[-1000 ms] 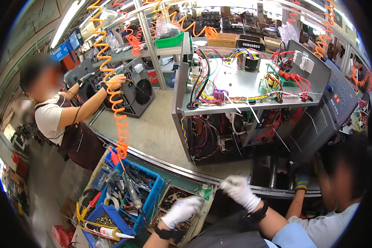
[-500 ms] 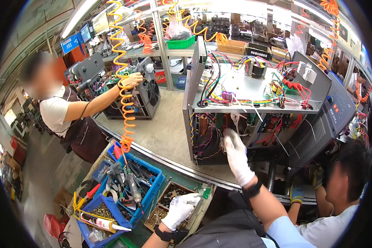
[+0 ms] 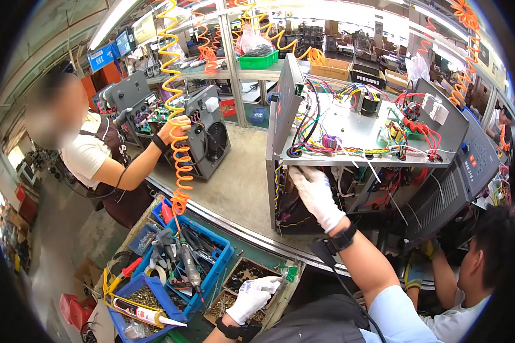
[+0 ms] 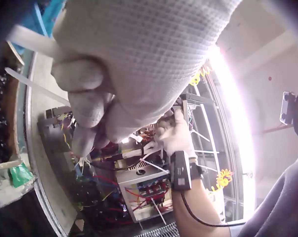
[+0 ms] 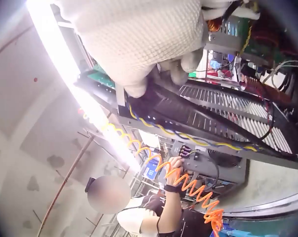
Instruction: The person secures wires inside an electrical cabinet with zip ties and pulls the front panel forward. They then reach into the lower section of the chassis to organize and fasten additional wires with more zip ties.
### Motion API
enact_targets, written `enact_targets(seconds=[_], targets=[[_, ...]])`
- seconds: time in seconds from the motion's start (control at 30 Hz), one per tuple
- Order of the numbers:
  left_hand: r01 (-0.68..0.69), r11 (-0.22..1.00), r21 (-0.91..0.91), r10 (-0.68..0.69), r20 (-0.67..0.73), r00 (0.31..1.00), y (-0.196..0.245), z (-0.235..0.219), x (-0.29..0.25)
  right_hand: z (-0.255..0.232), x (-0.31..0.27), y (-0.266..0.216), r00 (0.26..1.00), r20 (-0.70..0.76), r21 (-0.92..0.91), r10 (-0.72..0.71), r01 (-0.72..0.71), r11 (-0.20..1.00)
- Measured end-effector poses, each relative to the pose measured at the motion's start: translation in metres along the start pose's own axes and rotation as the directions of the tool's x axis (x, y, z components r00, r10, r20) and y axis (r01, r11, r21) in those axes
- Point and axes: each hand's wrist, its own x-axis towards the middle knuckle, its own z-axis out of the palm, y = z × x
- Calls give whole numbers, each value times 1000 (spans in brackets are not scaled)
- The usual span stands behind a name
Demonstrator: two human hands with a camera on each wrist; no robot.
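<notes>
My gloved left hand point(image 3: 252, 300) is over the small parts boxes beside the bench. Its fingers curl around white cable ties point(image 4: 33, 86), whose ends stick out in the left wrist view. My gloved right hand point(image 3: 317, 197) reaches into the open side of a grey machine cabinet point(image 3: 273, 188), just under its metal shelf point(image 3: 340, 128). In the right wrist view, the thumb and fingers close around a black cable point(image 5: 208, 116) by the cabinet's edge; the fingertips are partly hidden. A twisted yellow and blue wire pair point(image 5: 183, 134) runs along that edge.
A blue bin point(image 3: 212, 274) of hand tools and a smaller blue tray point(image 3: 177, 311) of screws stand at the lower left. An orange coiled air hose point(image 3: 183, 166) hangs above them. One person works at another machine point(image 3: 209, 137) on the left; another crouches at the right.
My right hand has left my left hand, gone forward to the cabinet, then shifted left inside its opening. The left hand has stayed over the parts boxes.
</notes>
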Motion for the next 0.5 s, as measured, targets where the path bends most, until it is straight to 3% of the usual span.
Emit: enact_targets(seconds=[0.03, 0.07, 0.13, 0.17, 0.2, 0.23, 0.27, 0.33, 0.4, 0.47, 0.5], targets=[[-37, 999, -3, 37, 0, 999, -13, 0, 5, -4, -3, 17, 999, 34, 72, 12, -15, 997], [-38, 999, -5, 38, 2, 999, -20, -1, 7, -20, -12, 2, 992, 58, -64, 116, -113, 992], [-2, 1000, 29, 3, -42, 999, -26, -3, 13, -26, -37, 20, 980, -195, 170, 46, -13, 985], [-5, 1000, 26, 6, -47, 999, -23, -3, 15, -34, -52, 31, 950, -172, 260, 261, -212, 942], [88, 992, -91, -93, -51, 994, -18, -4, 15, -40, -67, 42, 878, -125, 343, 462, -399, 851], [175, 963, -207, -189, -47, 981, -15, -5, 16, -37, -79, 53, 873, -28, 285, 486, -459, 841], [113, 988, -107, -121, -76, 990, -26, -4, 21, -30, -90, 69, 860, 70, 224, 505, -507, 833], [-147, 984, 104, 157, -98, 983, -44, -3, 28, -10, -111, 140, 978, 166, -30, 128, -125, 992], [-60, 946, 318, 71, -23, 997, -23, -11, 27, 12, -98, 136, 977, 186, -23, 107, -104, 994], [-117, 987, 112, 136, -179, 974, -25, -4, 22, 25, -82, 81, 929, 217, 287, 301, -355, 890], [-55, 995, 83, 69, -186, 980, -27, -4, 25, 34, -74, 80, 943, 231, 275, 241, -300, 913]])
